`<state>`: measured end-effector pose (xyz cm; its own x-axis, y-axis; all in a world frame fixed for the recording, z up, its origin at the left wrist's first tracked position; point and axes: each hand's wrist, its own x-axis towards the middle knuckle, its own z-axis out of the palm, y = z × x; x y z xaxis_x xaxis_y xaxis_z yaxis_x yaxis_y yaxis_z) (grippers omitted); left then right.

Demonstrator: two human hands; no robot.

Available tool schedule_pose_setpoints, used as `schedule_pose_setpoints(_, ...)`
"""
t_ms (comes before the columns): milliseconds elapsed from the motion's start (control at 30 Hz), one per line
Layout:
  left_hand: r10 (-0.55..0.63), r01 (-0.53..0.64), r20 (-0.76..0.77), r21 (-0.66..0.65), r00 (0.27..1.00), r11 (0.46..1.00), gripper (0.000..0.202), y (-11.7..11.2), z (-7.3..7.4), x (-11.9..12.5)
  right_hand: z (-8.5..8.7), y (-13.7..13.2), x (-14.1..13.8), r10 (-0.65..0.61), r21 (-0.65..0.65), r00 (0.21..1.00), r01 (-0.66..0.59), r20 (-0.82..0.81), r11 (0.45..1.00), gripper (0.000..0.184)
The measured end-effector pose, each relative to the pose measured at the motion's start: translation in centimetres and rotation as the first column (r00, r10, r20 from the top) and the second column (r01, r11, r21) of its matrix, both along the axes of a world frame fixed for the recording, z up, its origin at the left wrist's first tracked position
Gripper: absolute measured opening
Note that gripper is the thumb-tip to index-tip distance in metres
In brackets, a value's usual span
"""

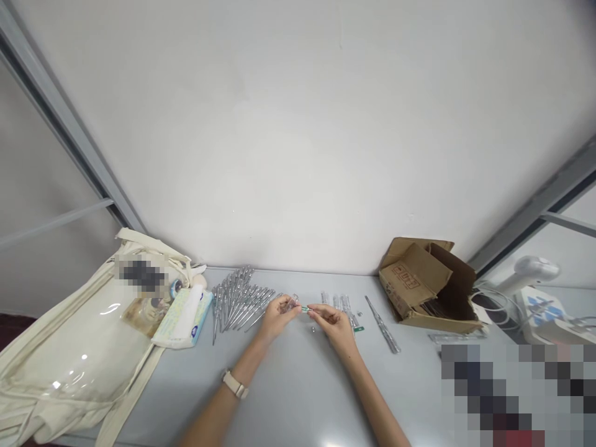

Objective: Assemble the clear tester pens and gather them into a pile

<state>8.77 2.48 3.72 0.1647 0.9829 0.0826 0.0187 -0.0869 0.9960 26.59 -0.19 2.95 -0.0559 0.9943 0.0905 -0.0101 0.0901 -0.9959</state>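
Over the middle of the grey table, my left hand (275,316) is closed on a clear plastic piece (292,303), perhaps a tool handle. Fingertips of my right hand (336,324) pinch a small green piece (305,308), whose left end meets my left fingertips. Whether the two pieces are joined cannot be seen. Left of my hands lies a fanned pile of slender screwdriver-like tools (242,301) with clear handles. Several clear tubes (344,303) lie behind my right hand, with another green piece (358,329) beside it. A single slender tool (382,326) rests farther right.
A cardboard box (419,292) with raised flaps stands at the back right, near a white device with cables (535,273). At left are a tissue pack (185,316) and a cream bag with a clear panel (79,347). A wall (302,155) bounds the table behind.
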Motion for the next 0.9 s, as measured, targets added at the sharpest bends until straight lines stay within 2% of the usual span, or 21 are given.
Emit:
schedule_pose_setpoints(200, -0.033, 0.032, -0.013, -0.003, 0.999, 0.999, 0.03, -0.1, 0.6, 0.0, 0.0, 0.1, 0.3, -0.054, 0.029, 0.997, 0.053, 0.062, 0.998, 0.027)
schedule_pose_setpoints(333, 0.051, -0.027, -0.176, 0.132, 0.983, 0.991, 0.028, -0.7, 1.8, -0.4, 0.1, 0.4, 1.1, -0.149, 0.013, 0.988, 0.148, 0.034, 0.989, 0.034)
schedule_pose_setpoints(400, 0.118, -0.029, -0.34, 0.257, 0.933, 0.966, 0.025, -1.0, 2.2, -0.6, 0.4, 0.4, 1.4, -0.178, 0.006, 0.984, 0.178, 0.012, 0.984, 0.037)
schedule_pose_setpoints(467, 0.207, 0.002, -0.496, 0.387, 0.843, 0.922, 0.018, -1.3, 2.3, -0.9, 0.7, 0.3, 1.5, -0.18, 0.009, 0.984, 0.18, -0.009, 0.984, 0.039)
schedule_pose_setpoints(533, 0.285, 0.038, -0.589, 0.474, 0.757, 0.879, 0.012, -1.4, 2.1, -1.0, 0.8, 0.2, 1.5, -0.165, 0.018, 0.986, 0.165, -0.024, 0.986, 0.038)
schedule_pose_setpoints(600, 0.329, 0.062, -0.623, 0.52, 0.709, 0.852, 0.01, -1.4, 1.8, -1.1, 0.7, 0.2, 1.4, -0.142, 0.028, 0.99, 0.142, -0.027, 0.989, 0.036)
schedule_pose_setpoints(767, 0.348, 0.14, -0.662, 0.567, 0.664, 0.812, 0.01, -1.3, 1.4, -1.2, 0.2, 0.3, 1.2, -0.097, 0.062, 0.995, 0.096, 0.02, 0.994, 0.033)
schedule_pose_setpoints(900, 0.338, 0.167, -0.666, 0.573, 0.665, 0.802, 0.008, -1.3, 1.4, -1.1, 0.2, 0.2, 1.2, -0.074, 0.093, 0.993, 0.065, 0.09, 0.994, 0.031)
